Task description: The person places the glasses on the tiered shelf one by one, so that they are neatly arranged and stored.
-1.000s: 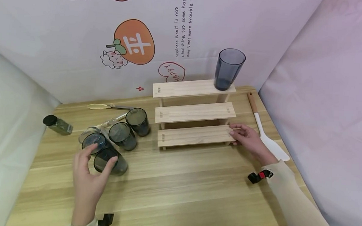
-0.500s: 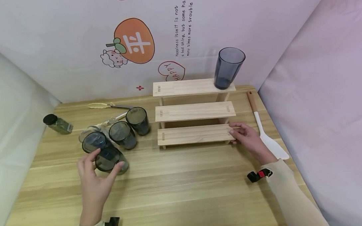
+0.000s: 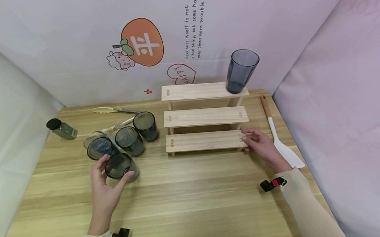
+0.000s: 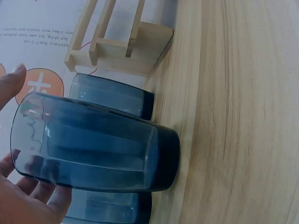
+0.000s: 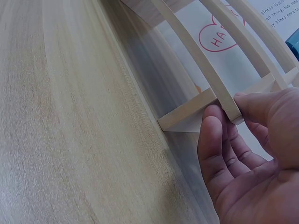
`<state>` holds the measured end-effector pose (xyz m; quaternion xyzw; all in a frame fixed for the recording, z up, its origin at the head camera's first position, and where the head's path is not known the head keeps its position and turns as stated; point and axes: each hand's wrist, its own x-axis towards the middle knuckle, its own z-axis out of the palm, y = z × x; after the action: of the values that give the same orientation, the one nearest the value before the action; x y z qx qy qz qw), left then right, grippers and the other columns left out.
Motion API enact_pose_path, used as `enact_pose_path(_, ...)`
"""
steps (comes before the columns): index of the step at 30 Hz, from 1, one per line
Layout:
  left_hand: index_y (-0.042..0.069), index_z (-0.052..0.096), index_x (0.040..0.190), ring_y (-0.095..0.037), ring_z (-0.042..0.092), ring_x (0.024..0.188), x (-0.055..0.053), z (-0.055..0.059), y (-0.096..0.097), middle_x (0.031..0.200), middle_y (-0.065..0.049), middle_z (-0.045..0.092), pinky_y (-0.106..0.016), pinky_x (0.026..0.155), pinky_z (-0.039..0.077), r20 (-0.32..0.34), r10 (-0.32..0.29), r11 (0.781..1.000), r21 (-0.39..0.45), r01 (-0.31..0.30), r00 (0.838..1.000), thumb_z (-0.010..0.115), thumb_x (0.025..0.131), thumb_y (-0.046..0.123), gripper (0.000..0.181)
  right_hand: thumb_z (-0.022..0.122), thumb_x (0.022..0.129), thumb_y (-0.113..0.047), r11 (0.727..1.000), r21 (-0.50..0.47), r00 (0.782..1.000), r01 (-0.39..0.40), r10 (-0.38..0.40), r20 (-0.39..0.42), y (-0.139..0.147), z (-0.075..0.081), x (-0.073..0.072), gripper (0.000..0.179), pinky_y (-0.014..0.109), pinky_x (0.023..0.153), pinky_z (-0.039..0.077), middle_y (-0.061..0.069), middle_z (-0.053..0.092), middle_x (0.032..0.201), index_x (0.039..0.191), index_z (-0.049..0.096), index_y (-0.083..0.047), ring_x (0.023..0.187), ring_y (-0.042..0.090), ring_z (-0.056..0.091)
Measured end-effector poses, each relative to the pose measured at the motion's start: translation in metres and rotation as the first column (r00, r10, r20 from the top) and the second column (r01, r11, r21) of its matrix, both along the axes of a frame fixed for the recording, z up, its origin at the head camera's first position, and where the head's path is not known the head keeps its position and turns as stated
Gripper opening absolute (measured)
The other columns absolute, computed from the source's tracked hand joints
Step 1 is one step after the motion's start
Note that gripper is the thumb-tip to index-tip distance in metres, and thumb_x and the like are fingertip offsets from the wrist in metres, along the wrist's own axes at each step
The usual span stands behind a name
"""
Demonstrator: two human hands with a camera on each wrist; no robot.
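Observation:
My left hand [image 3: 105,192] curves around the upper part of a dark blue-grey drinking glass [image 4: 103,144], fingers along its far side. The thumb is near the rim on the other side, slightly apart from the wall in the left wrist view. Three similar glasses [image 3: 129,141] stand close behind it. My right hand [image 5: 252,158] pinches the right end of the lowest board of a three-step wooden rack [image 3: 205,117], thumb on top and fingers beneath. At the right of the rack's top step, another glass [image 3: 242,71] stands upright.
A spice jar with a black lid [image 3: 62,129] lies at the far left. Behind the glasses are tongs [image 3: 115,110] and a clear item partly hidden by them. A white spatula with a wooden handle [image 3: 272,130] lies right of the rack, near my right forearm.
My left hand has moved right and closed in around the nearest glass, which has shifted slightly right, away from the glass beside it. My right hand stays on the rack.

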<state>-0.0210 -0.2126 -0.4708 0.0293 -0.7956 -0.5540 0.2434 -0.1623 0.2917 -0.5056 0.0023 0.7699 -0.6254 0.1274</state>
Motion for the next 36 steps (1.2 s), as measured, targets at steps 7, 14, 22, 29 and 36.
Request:
enact_pose_path(7, 0.008, 0.031, 0.153, -0.021, 0.043, 0.133, -0.002, -0.008, 0.009, 0.147, -0.010, 0.044, -0.019, 0.109, 0.029, 0.142, -0.009, 0.976, 0.215, -0.022, 0.990, 0.083, 0.075, -0.014, 0.096, 0.064, 0.103, -0.021, 1.000, -0.006, 1.000, -0.004, 0.004, -0.001, 0.000, -0.001, -0.001, 0.047, 0.034, 0.075, 0.058, 0.020, 0.063, 0.115, 0.142, 0.049, 0.000, 0.085, 0.022, 0.067)
enact_pose_path(14, 0.009, 0.037, 0.150, -0.020, 0.046, 0.131, -0.005, -0.010, 0.012, 0.144, -0.009, 0.049, -0.018, 0.105, 0.034, 0.214, 0.007, 0.969, 0.240, -0.060, 0.977, 0.086, 0.077, -0.005, 0.089, 0.063, 0.103, -0.020, 1.000, -0.006, 1.000, -0.002, 0.002, -0.003, 0.001, -0.001, -0.001, 0.047, 0.035, 0.075, 0.058, 0.018, 0.064, 0.115, 0.143, 0.049, 0.000, 0.084, 0.021, 0.067)
enact_pose_path(22, 0.016, 0.030, 0.156, -0.022, 0.037, 0.140, -0.005, -0.007, 0.008, 0.151, -0.004, 0.043, -0.025, 0.111, 0.030, 0.268, -0.132, 0.952, 0.301, 0.047, 0.954, 0.082, 0.083, -0.004, 0.092, 0.064, 0.103, -0.022, 1.000, 0.002, 1.000, 0.009, -0.009, 0.001, 0.000, -0.001, -0.001, 0.046, 0.033, 0.075, 0.058, 0.018, 0.065, 0.115, 0.141, 0.051, -0.001, 0.084, 0.020, 0.067)
enact_pose_path(29, 0.015, 0.033, 0.155, -0.026, 0.039, 0.139, -0.005, -0.010, 0.010, 0.148, -0.006, 0.046, -0.026, 0.110, 0.031, 0.263, -0.118, 0.947, 0.320, 0.029, 0.958, 0.084, 0.079, -0.008, 0.094, 0.064, 0.103, -0.021, 1.000, 0.001, 1.000, 0.009, -0.009, 0.003, 0.000, 0.000, 0.000, 0.046, 0.033, 0.074, 0.058, 0.017, 0.065, 0.114, 0.142, 0.051, -0.001, 0.084, 0.020, 0.068)
enact_pose_path(36, 0.016, 0.038, 0.152, -0.022, 0.042, 0.135, -0.007, -0.010, 0.010, 0.145, -0.005, 0.049, -0.024, 0.108, 0.032, 0.286, -0.095, 0.957, 0.291, 0.008, 0.953, 0.087, 0.079, -0.001, 0.090, 0.064, 0.102, -0.023, 1.000, 0.006, 1.000, 0.018, -0.018, 0.002, 0.000, -0.002, -0.001, 0.046, 0.032, 0.073, 0.058, 0.017, 0.065, 0.113, 0.140, 0.051, -0.001, 0.084, 0.020, 0.067)
